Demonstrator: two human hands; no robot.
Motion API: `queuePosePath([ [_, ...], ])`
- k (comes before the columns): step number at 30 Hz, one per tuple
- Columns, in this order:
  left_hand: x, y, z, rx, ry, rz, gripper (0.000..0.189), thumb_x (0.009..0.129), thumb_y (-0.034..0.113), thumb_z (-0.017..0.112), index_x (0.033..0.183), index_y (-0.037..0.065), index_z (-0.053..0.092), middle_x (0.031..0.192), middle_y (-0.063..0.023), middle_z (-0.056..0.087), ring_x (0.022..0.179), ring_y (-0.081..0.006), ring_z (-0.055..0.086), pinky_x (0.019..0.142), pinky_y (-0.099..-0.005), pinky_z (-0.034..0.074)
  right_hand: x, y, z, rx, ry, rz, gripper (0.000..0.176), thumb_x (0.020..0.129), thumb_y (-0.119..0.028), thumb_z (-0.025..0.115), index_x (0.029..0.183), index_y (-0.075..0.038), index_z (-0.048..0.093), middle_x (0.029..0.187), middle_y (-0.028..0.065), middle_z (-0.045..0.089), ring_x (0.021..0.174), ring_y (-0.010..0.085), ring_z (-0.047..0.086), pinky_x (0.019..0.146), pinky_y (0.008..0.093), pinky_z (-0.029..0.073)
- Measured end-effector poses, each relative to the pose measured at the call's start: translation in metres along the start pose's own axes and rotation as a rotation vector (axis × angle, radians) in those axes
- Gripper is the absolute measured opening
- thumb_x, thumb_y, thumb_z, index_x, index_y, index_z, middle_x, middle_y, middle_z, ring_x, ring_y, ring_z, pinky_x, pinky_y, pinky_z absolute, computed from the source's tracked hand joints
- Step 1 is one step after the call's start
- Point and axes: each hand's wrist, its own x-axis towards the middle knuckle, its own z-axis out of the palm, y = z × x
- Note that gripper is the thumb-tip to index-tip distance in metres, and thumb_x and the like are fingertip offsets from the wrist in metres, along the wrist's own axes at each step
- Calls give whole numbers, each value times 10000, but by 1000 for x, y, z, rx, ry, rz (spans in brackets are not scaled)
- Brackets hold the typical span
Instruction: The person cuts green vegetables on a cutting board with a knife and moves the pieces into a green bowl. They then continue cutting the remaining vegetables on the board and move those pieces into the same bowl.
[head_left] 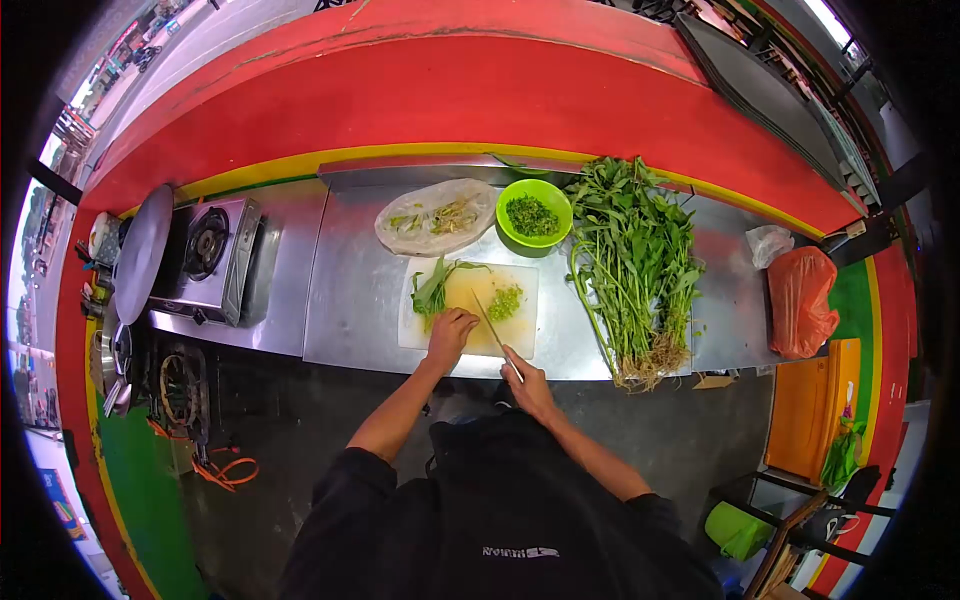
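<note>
My right hand [527, 385] is wrapped round the handle of a knife [490, 322], its blade slanting up and left over a white cutting board [524, 340]. Left of the blade, my left hand [453, 332] rests on the board with its fingers curled together; what they hold, if anything, is hidden. Leafy greens [431, 292] lie on the board just beyond that hand. A small pile of chopped green stems [506, 302] sits to the right of the blade. Behind the board stands a green bowl [507, 238] of chopped leaves [532, 215].
A large bunch of leafy stalks with roots [640, 260] lies right of the board. A clear plastic bag [437, 217] with plant scraps is behind it. Left stands a gas stove [208, 250] beside a big round pan [146, 255]. A red plastic bag [802, 302] sits far right.
</note>
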Motion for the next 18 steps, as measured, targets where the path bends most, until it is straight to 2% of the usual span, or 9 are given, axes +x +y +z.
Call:
queuePosePath([
  [1,0,0,-1,-3,6,1,87,893,130,756,966,89,780,917,-58,700,922,-279,658,823,-431,471,-1,-1,0,-3,4,-68,474,1057,-294,592,1514,-170,553,1185,349,677,1170,498,641,962,483,536],
  [4,-2,-6,1,4,-3,26,96,889,118,756,975,83,780,933,-67,720,934,-281,668,829,-440,488,-6,-10,-6,-58,-78,41,480,1059,-311,586,1517,-169,550,1209,346,670,1194,490,633,969,478,535],
  [6,0,-8,1,16,-13,81,107,892,112,749,990,78,775,933,-70,714,936,-287,667,833,-446,498,-6,-6,-5,-44,-52,-25,491,1058,-325,584,1523,-173,543,1196,349,672,1178,493,640,965,484,534],
  [8,0,-6,-2,-1,-21,78,123,886,104,742,1002,72,769,933,-69,709,938,-292,666,836,-449,504,-6,-13,-8,-35,-108,89,492,1046,-289,614,1517,-164,553,1253,308,683,1190,442,671,978,443,541],
  [9,-1,-8,-1,6,-34,82,129,885,95,733,1007,71,767,935,-68,704,948,-293,664,840,-447,503,-6,-12,-4,-30,-42,-32,487,1046,-283,617,1512,-158,557,1235,310,688,1171,451,675,966,445,545],
  [18,-4,-13,0,58,-70,92,187,880,73,677,1039,81,775,972,-62,689,993,-284,652,869,-430,491,7,-8,-4,-119,-100,36,474,1043,-268,614,1503,-164,562,1218,302,694,1152,477,667,969,456,544],
])
